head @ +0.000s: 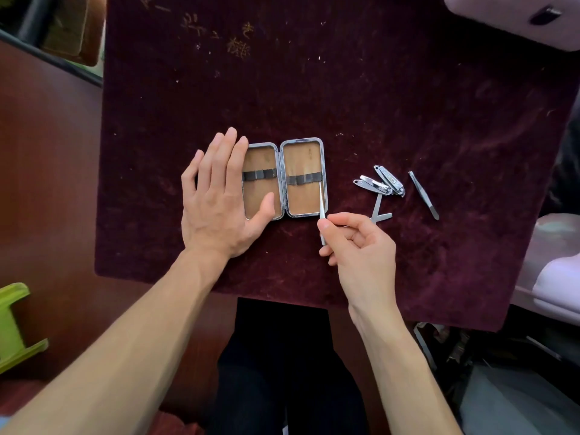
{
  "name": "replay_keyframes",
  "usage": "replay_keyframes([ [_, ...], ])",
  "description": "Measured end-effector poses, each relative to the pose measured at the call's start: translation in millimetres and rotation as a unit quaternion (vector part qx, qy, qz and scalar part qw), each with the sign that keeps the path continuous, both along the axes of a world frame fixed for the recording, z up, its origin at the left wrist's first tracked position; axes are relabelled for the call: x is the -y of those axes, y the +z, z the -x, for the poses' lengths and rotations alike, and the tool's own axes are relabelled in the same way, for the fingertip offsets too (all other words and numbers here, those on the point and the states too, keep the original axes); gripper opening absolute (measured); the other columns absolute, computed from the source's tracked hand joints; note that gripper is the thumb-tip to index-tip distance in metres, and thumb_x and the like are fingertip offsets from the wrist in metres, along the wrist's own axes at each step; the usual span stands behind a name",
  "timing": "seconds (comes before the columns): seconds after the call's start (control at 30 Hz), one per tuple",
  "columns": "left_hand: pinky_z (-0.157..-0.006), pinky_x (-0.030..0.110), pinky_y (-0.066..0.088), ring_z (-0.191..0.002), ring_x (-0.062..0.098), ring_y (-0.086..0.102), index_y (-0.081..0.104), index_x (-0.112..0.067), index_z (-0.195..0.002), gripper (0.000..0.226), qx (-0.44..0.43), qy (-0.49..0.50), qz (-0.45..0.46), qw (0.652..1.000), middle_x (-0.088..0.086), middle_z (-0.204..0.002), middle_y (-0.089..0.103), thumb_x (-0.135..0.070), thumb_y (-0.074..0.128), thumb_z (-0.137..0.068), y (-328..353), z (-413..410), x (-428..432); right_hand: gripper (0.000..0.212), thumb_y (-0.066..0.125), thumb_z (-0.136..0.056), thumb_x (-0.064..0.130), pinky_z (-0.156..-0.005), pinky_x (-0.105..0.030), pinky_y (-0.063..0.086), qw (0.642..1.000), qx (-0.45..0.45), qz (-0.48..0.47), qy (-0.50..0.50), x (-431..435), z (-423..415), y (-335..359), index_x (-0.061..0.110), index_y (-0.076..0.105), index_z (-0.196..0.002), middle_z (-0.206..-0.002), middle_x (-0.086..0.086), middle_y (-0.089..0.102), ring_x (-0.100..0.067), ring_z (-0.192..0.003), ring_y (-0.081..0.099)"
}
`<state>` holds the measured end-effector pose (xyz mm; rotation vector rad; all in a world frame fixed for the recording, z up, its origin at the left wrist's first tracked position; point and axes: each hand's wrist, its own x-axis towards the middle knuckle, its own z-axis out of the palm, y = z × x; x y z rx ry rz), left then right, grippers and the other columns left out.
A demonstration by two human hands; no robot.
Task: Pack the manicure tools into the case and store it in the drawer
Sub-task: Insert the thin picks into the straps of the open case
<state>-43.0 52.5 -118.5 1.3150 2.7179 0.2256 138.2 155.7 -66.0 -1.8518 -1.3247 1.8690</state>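
Observation:
A small metal-framed case (303,143) lies open flat on the dark red velvet cloth, its tan lining crossed by dark elastic loops. My left hand (216,196) rests flat on the case's left edge, thumb lying on the left half. My right hand (361,243) pinches a thin silver tool (321,200), whose tip reaches the elastic loop at the right rim of the case's right half. Right of the case lie two nail clippers (381,182), a pair of small scissors (378,211) partly behind my right hand, and tweezers (423,195).
The velvet cloth (345,89) covers a small table. A pale purple object (514,17) sits at the far right corner, another (558,277) at the right. A green plastic item (15,324) stands on the floor at left. My dark-clothed legs are under the near edge.

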Motion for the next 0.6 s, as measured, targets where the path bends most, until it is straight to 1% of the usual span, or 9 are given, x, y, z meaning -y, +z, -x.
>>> replay_keyframes([
  [0.27,-0.128,0.048,0.022,-0.157,0.026,0.027,0.030,-0.011,-0.160,0.084,-0.003,-0.004,0.003,1.000,0.009,-0.169,0.029,-0.059,0.045,-0.093,0,0,0,0.002,0.084,-0.091,0.022,-0.053,-0.013,0.049,1.000,0.010,-0.007,0.013,-4,-2,-3,0.023,0.083,-0.090,-0.074,0.002,0.078,-0.003,-0.056,0.066],
  [0.47,-0.128,0.048,0.022,-0.157,0.026,0.027,0.030,-0.011,-0.160,0.084,-0.006,-0.006,0.004,1.000,0.009,-0.169,0.029,-0.060,0.045,-0.093,1,0,0,0.004,0.085,-0.090,0.024,-0.053,-0.013,0.049,1.000,0.005,-0.014,0.011,-6,1,-8,0.024,0.081,-0.089,-0.077,0.001,0.079,-0.002,-0.057,0.065],
  [0.6,-0.128,0.048,0.022,-0.157,0.026,0.028,0.031,-0.011,-0.160,0.084,-0.007,-0.007,0.001,1.000,0.009,-0.169,0.030,-0.060,0.045,-0.093,0,0,0,0.009,0.086,-0.089,0.025,-0.053,-0.012,0.049,0.998,0.020,-0.050,0.026,-9,7,-11,0.026,0.078,-0.088,-0.075,0.006,0.078,-0.002,-0.057,0.068],
])
